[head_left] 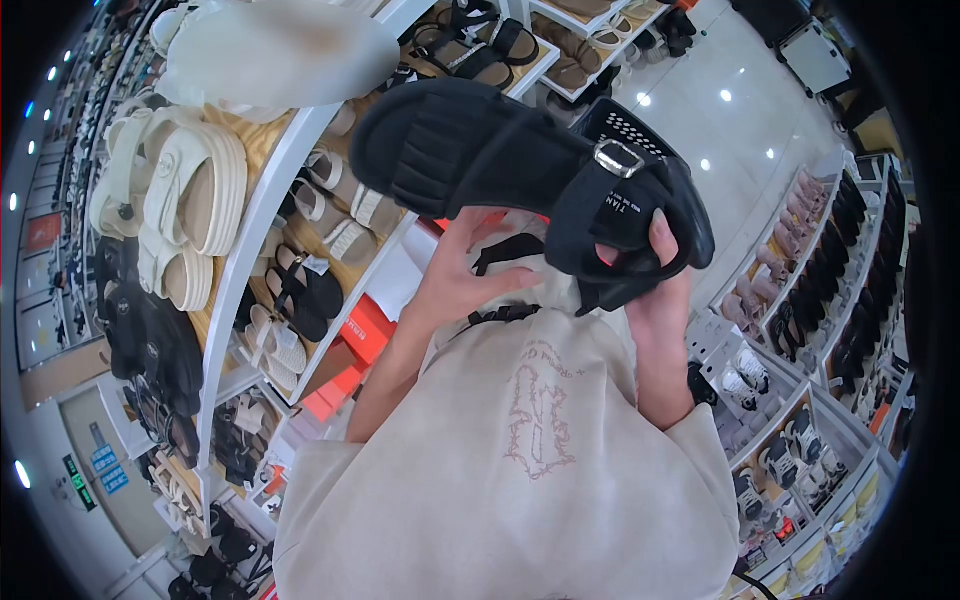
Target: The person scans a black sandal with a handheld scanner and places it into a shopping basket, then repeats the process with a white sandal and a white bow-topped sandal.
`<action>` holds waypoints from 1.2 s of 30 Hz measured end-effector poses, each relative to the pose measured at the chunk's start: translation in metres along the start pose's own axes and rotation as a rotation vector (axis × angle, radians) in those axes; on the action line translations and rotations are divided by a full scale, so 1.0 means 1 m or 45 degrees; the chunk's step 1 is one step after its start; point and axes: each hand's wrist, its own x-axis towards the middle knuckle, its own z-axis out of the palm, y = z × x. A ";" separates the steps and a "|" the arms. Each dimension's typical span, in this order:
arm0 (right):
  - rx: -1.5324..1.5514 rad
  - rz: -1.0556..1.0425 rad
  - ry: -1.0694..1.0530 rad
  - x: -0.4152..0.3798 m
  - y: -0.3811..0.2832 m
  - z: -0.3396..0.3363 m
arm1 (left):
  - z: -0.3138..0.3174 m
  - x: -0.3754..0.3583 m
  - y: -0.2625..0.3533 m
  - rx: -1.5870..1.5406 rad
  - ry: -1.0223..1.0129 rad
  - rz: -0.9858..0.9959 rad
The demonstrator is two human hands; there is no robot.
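A black sandal with a ruched front strap and a silver buckle is held up close to the camera, sole away from me. My left hand supports it from beneath near the middle. My right hand grips its heel end, thumb pressed on the back strap. A thin black strap hangs below the sandal between my hands.
White shelves on the left hold cream and black sandals in rows. Red shoe boxes sit low by the shelf. More shoe racks stand at the right across a glossy floor. My beige shirt fills the foreground.
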 end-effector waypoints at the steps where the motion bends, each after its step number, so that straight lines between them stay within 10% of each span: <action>1: 0.038 0.128 -0.110 0.000 -0.002 0.002 | -0.004 -0.001 -0.001 0.008 -0.060 -0.041; 11: -0.035 0.494 -0.235 -0.004 0.004 0.013 | 0.001 0.029 0.016 -0.256 -0.157 0.515; 14: -0.325 0.291 -0.134 -0.005 0.012 0.004 | -0.012 0.018 0.020 0.814 -0.385 0.541; 16: -0.422 0.196 -0.233 -0.004 0.012 -0.003 | 0.016 -0.002 0.022 -0.269 0.204 0.177; 19: -0.587 0.044 -0.382 -0.003 0.011 0.000 | 0.024 -0.006 0.043 -0.472 0.400 -0.008; 27: -0.885 -0.688 -0.230 -0.001 0.014 0.011 | 0.021 -0.014 0.048 -0.379 0.440 -0.188; 36: -1.104 -0.241 -0.297 -0.001 0.001 0.039 | 0.011 -0.014 0.017 -0.418 0.450 -0.436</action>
